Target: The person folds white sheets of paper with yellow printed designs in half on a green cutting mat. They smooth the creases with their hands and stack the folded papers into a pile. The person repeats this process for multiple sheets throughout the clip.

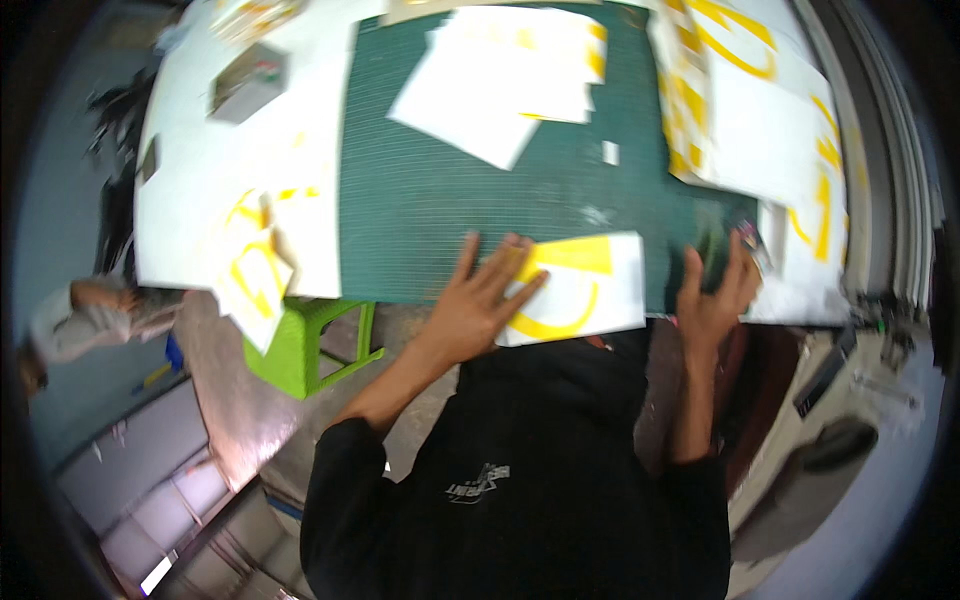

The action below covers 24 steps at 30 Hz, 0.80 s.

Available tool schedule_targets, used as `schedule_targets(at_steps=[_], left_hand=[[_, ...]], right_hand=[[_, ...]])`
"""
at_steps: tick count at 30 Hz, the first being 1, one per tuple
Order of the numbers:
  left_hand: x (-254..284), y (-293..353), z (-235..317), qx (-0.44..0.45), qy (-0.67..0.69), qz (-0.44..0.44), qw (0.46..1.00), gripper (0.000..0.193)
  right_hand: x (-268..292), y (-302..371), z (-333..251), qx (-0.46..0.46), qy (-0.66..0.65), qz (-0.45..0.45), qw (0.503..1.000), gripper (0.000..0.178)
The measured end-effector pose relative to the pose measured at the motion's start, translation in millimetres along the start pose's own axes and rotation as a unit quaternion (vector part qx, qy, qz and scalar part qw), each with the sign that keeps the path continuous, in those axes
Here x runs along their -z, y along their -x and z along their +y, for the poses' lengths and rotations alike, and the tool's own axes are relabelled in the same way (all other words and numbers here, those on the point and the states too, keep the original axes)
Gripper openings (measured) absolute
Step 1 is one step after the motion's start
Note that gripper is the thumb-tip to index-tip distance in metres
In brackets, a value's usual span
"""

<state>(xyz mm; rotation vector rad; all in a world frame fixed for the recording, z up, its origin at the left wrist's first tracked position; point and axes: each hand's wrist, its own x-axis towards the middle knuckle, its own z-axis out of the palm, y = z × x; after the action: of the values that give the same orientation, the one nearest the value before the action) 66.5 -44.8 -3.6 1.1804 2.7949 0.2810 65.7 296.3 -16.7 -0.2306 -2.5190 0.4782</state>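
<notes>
My left hand lies with its fingers spread over the left part of a white sheet with yellow shapes, at the near edge of a green cutting mat. The sheet's near edge reaches the table's front edge. My right hand is to the right of the sheet, by the mat's right side, with thumb and fingers apart. No held thing shows in it. Close to its fingertips sits a small dark object, too blurred to name.
White sheets overlap on the far part of the mat. A yellow-marked white stack stands at the right. Left are a grey box and more yellow-marked sheets. Below stands a green stool; another person is far left.
</notes>
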Motion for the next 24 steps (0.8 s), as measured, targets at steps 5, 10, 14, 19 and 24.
schedule_targets(at_steps=[5,10,14,19,24], left_hand=[[9.6,15.1,-3.6,0.071,0.272,0.230,0.932,0.044],[19.9,1.4,-10.1,0.391,0.530,0.335,0.673,0.020],[14.6,-4.0,-37.5,0.387,0.639,0.455,0.485,0.023],[41.7,10.6,-101.8,0.326,0.637,0.561,0.416,0.035],[46.8,46.3,-179.2,0.333,0.642,0.589,0.360,0.026]], right_hand=[[-8.7,7.0,-27.6,0.022,-0.098,-0.003,0.995,0.043],[-14.6,10.7,-38.3,0.052,-0.168,-0.029,0.984,0.036],[-14.2,9.7,-43.7,0.068,-0.187,-0.066,0.978,0.033],[-19.4,12.2,-44.8,0.051,-0.216,-0.069,0.973,0.030],[-17.4,10.6,-50.4,0.081,-0.203,-0.077,0.973,0.028]])
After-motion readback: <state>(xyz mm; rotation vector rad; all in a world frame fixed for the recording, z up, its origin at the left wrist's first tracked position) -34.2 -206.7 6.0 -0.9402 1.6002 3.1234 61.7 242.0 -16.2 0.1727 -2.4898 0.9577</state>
